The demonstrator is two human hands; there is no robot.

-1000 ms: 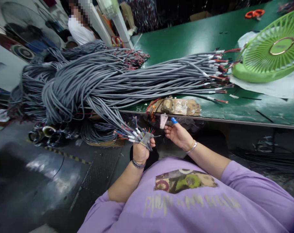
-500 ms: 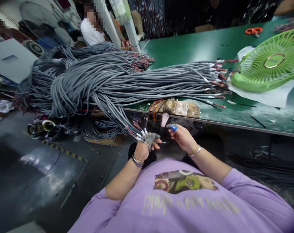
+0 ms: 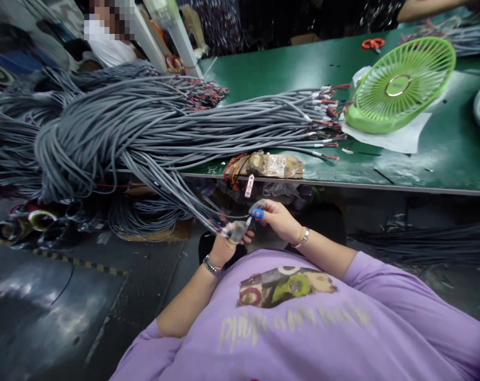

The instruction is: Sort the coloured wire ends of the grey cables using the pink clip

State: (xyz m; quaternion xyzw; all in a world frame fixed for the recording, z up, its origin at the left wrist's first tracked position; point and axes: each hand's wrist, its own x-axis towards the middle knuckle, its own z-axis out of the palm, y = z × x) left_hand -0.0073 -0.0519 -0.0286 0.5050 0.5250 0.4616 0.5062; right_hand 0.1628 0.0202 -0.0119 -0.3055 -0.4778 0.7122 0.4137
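Note:
A bunch of grey cables (image 3: 171, 188) hangs off the table edge down to my left hand (image 3: 229, 243). Its fingers, partly in worn grey covers, are closed around the cable ends, where white bands and thin coloured wires show. Close beside it, my right hand (image 3: 277, 219) pinches the end of one grey cable, with a small white piece just below the fingertips. A grey cover and blue tape wrap its fingertips. Exactly how the cable end sits between the two hands is too small to tell.
Many grey cables (image 3: 208, 124) lie across the green table (image 3: 264, 66). A green fan (image 3: 398, 87) stands on paper at the right, with orange scissors (image 3: 372, 43) behind it. A taped block (image 3: 279, 165) lies at the front edge. Another person (image 3: 109, 45) is at the back left.
My right hand has moved in to my left hand and now pinches a cable end there. The view has shifted, so the table and fan appear further left.

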